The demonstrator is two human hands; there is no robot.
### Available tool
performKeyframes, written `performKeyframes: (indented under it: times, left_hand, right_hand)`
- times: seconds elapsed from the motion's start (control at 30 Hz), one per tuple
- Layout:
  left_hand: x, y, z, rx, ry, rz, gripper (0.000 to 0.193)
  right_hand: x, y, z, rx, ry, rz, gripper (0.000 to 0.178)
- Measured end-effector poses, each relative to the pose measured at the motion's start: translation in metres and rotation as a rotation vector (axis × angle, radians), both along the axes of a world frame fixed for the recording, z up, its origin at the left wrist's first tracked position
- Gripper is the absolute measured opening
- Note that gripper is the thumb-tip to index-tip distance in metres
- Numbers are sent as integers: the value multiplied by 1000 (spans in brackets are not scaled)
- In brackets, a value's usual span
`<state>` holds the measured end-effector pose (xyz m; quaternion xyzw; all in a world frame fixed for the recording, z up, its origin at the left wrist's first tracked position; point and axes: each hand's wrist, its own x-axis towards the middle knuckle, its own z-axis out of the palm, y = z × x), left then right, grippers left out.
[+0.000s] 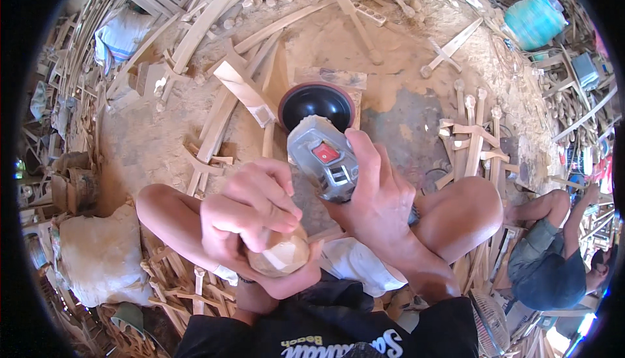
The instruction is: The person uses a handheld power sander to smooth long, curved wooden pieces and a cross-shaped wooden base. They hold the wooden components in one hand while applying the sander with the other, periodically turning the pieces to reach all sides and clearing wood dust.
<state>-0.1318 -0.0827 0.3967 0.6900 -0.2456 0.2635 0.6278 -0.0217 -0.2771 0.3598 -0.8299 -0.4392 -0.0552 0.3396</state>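
Note:
My left hand is closed round a pale wooden piece with a rounded, faceted end; the rest of the piece is hidden by my fingers and palm. In my right hand is a grey, dusty angle grinder with a red switch on top. At the grinder's far end sits a round black sanding disc with a reddish-brown rim, away from the wooden piece. Behind the disc lies a wooden block. My bent knees stand on either side of my hands.
Sawdust covers the floor. Wooden swords lie at the right, and more timber is stacked at the far left. A pale sack stands at the left, a turquoise bundle at the far right. Another person sits at the right.

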Motion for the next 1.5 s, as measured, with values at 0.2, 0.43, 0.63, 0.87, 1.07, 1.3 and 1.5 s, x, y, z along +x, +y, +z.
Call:
performKeyframes:
  times: [0.2,0.43,0.63,0.87,1.07,1.3,1.5]
  left_hand:
    - [-4,-31,-1,-121,-142,536,53]
    - [-27,-4,0,141,-121,452,50]
    - [7,-65,-5,-352,-235,1119,63]
    - [8,-79,-17,-98,-158,1270,80]
    - [8,-88,-21,-93,-114,1294,82]
    - [10,-90,-18,8,-50,1270,81]
    - [10,-99,-31,-69,-91,1144,92]
  right_hand:
    - [4,-6,15,128,132,-81,95]
    - [25,-8,19,224,46,-188,94]
    - [17,-1,12,206,205,-152,88]
    - [6,15,8,51,186,-85,91]
    - [1,22,5,47,121,-25,100]
    - [4,22,6,19,77,-46,103]
    - [6,21,11,16,44,-81,102]
